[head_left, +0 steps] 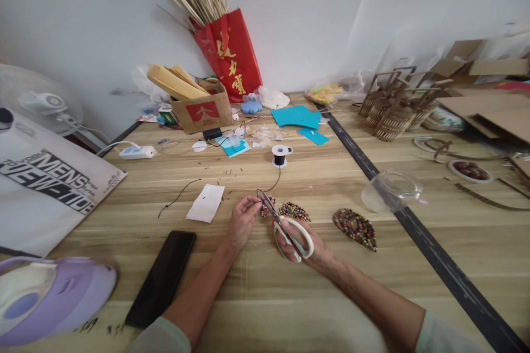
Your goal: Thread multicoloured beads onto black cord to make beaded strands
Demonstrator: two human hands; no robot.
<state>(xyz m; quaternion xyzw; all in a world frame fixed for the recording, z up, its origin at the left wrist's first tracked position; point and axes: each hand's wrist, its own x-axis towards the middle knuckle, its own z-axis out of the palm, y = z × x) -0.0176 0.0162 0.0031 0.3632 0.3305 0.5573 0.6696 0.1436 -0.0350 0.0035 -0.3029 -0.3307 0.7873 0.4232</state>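
Note:
My right hand [304,245] grips white-handled scissors [285,226], blades pointing up-left toward my left hand. My left hand [243,222] pinches a thin black thread and a small beaded piece [267,207] near the blade tips. The thread runs up to a black thread spool [280,155]. Two leaf-shaped beaded pieces lie on the wooden table [331,298]: one [294,211] just above my right hand, a larger one [356,227] to the right.
A black phone [163,277] and white paper scrap [206,203] lie left of my hands. A clear plastic lid [391,190] sits right. Behind: cardboard box [202,107], red bag with straw [229,55], teal paper [297,117], wooden baskets [393,107]. A purple object [49,298] is at bottom left.

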